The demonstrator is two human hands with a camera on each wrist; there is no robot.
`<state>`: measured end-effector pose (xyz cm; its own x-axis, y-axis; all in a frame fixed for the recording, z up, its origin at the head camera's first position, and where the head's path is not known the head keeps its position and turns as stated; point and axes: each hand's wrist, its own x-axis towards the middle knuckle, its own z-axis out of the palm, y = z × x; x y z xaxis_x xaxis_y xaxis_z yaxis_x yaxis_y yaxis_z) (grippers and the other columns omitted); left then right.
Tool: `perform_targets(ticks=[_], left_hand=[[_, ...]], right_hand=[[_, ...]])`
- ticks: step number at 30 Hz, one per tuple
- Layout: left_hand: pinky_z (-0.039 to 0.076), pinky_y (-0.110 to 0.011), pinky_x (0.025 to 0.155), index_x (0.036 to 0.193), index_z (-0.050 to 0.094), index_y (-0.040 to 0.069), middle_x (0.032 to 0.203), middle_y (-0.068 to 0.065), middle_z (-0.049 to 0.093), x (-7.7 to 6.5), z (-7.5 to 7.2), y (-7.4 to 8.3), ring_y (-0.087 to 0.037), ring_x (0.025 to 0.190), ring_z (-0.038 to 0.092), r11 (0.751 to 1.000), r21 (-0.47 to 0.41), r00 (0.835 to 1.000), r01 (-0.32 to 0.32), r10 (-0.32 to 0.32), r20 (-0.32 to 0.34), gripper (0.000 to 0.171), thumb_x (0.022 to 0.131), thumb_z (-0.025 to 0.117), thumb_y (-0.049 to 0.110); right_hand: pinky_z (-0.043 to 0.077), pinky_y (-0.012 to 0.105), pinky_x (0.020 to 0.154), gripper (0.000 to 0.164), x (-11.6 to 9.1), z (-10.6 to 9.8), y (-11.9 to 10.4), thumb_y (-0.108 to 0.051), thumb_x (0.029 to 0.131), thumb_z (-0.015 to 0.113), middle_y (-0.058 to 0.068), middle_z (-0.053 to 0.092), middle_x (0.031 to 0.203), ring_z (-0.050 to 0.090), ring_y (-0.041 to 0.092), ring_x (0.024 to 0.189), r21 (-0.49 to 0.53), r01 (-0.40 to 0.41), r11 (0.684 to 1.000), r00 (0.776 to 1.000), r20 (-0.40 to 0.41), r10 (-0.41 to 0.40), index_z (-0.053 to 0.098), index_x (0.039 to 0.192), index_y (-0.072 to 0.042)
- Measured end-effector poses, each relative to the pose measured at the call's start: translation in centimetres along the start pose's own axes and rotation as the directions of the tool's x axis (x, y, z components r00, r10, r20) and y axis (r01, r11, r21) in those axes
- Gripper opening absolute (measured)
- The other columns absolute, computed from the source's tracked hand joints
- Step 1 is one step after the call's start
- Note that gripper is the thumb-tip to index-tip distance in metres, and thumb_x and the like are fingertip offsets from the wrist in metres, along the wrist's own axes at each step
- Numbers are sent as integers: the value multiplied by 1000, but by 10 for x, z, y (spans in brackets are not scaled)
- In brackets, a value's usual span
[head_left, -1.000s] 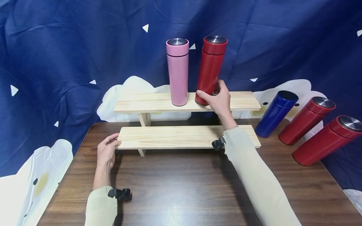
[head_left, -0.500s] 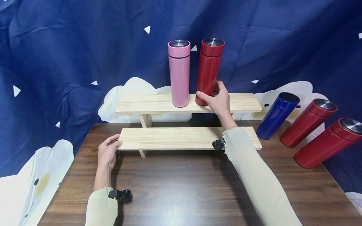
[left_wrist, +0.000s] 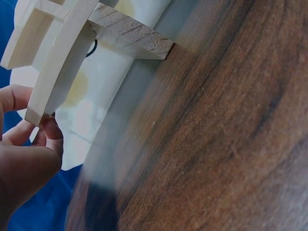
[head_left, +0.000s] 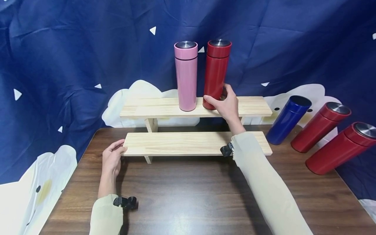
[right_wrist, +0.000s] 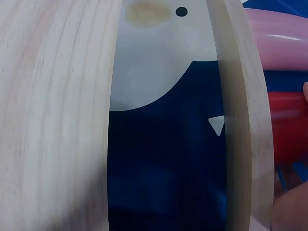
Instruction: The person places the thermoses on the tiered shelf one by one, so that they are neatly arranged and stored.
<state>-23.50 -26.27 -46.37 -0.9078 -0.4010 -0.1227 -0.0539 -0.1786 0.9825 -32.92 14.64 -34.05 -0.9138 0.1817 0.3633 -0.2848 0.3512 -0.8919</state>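
On the upper board of a two-step wooden shelf (head_left: 155, 107), a red thermos bottle (head_left: 216, 73) with a steel lid stands upright. My right hand (head_left: 228, 103) grips it low down, thumb in front and fingers round its right side. A pink thermos bottle (head_left: 186, 78) stands just left of it with a narrow gap between. At the lower board's left end, my left hand (head_left: 112, 156) pinches the edge. In the left wrist view its thumb and fingers lie on either side of the board end (left_wrist: 57, 72). The right wrist view shows the red bottle (right_wrist: 288, 125) partly, behind the upper board.
Right of the shelf, a blue bottle (head_left: 288, 120) and two red bottles, a nearer one (head_left: 337, 150) and a farther one (head_left: 318, 127), stand on the dark wooden table (head_left: 182, 195). A blue patterned cloth (head_left: 88, 65) hangs behind the table.
The red bottle in my right hand has straightened a little, its top shifting left toward the pink bottle. My left hand keeps its hold on the board.
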Motion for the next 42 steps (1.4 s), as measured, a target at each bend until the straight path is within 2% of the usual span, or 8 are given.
perform_targets(ticks=[9,16,24,32,37,42], left_hand=[[49,-15,83,131,57,-13,95,2,65,0,1,-1,-11,95,59,1000,-13,1000,-1,1,-7,46,85,58,-16],[50,-16,82,129,59,-11,97,0,66,-1,2,0,-10,95,60,1000,-12,1000,-6,6,-12,44,85,58,-15],[50,-16,80,119,67,-6,93,2,67,0,1,-1,-11,93,61,999,-42,1000,4,-5,-21,38,84,59,-16],[50,-16,81,120,67,-5,93,2,66,-1,1,-1,-11,94,60,1000,-27,1000,-1,1,-19,38,84,59,-15],[50,-16,81,120,66,-6,94,0,66,-1,1,-2,-12,94,60,1000,-31,1000,5,-6,-29,38,84,59,-16],[49,-16,81,119,67,-6,94,1,66,0,2,-2,-12,94,59,999,-35,999,15,-16,-29,38,84,58,-16]], right_hand=[[51,37,93,81,-1,-1,3,-41,79,85,9,61,131,60,23,111,-9,1,1000,1000,9,-1,48,145,-12],[49,38,98,84,1,-2,5,-38,79,85,12,59,135,59,26,116,16,-12,1000,1000,21,12,45,147,-10],[48,39,103,84,-3,-9,3,-31,79,86,14,56,137,58,28,121,123,-24,992,998,62,16,43,147,-9],[43,42,107,77,-7,-18,6,-18,81,83,17,53,137,53,30,123,291,7,957,998,57,-25,44,145,-2],[40,46,109,76,-13,-28,5,-16,81,83,20,52,139,49,34,127,305,2,952,999,35,-13,45,145,0],[40,45,109,73,-17,-41,5,-15,82,82,22,52,139,48,36,129,298,18,955,1000,-11,-16,46,143,0]])
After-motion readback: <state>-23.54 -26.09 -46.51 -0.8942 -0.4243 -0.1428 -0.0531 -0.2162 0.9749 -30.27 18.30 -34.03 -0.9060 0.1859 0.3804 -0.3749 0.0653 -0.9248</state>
